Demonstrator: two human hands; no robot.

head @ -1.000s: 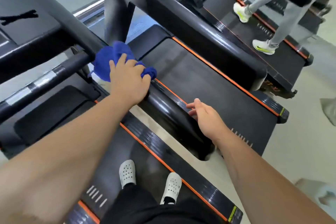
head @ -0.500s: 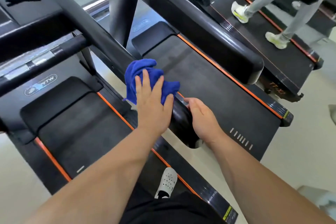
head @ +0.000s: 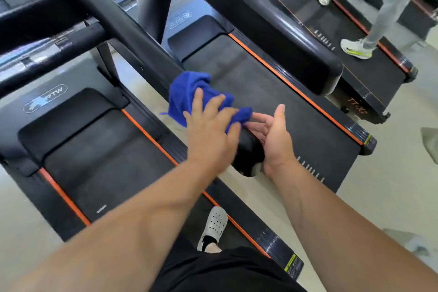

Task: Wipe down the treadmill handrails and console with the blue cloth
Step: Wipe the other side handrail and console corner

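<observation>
While your flat left hand [head: 211, 135] presses one cloth [head: 187, 89] on the rail [head: 248, 149], your right hand [head: 276, 136] is open; three treadmills [head: 260, 92] show two "RTW" logos [head: 45, 98], one "TT-X2" [head: 356, 106].

Pale floor [head: 400, 199] bears black treadmills [head: 106, 161] side by side; handrail [head: 135, 31] bears the blue cloth [head: 187, 89].
</observation>
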